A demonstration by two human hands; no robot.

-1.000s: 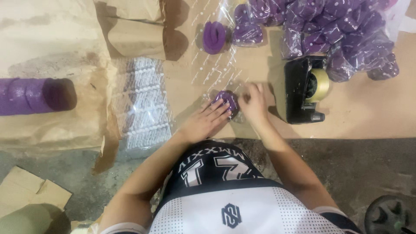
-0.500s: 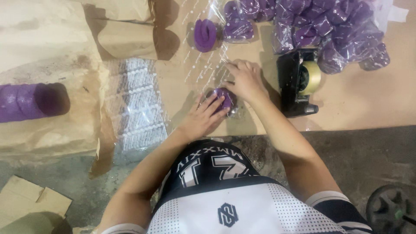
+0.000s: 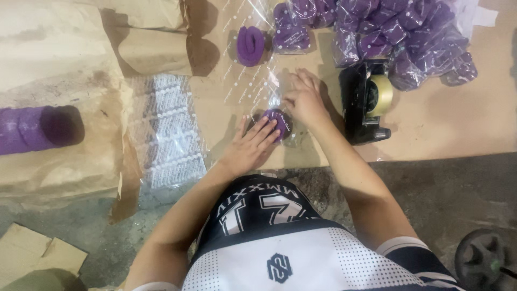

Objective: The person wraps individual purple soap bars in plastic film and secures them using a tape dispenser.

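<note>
A sheet of brown kraft paper [image 3: 463, 129] covers the work surface, with bare grey floor [image 3: 447, 188] along its near edge. At the middle of the paper lies a small purple roll [image 3: 276, 120] inside a clear dotted cellophane bag [image 3: 253, 81] whose open end stretches away toward the far side. The left hand [image 3: 252, 145] lies flat, fingers spread, pressing on the near-left side of the roll, seemingly to pin it so it cannot slide. The right hand [image 3: 306, 98] rests palm down on the cellophane just right of and beyond the roll, fingers loosely extended, apparently smoothing or folding the film over it; neither hand grips anything closed.

Just right of the right hand stands a black tape dispenser [image 3: 364, 105] with a roll of tan tape, close enough to reach. Beyond it, at the far right, is a heap of bagged purple rolls [image 3: 409, 37]. One unwrapped purple roll [image 3: 250, 45] sits farther back at centre. To the left lies a stack of clear dotted bags [image 3: 168, 129], and at the far left a larger purple bundle [image 3: 35, 129] shows from a brown paper wrapping.
</note>
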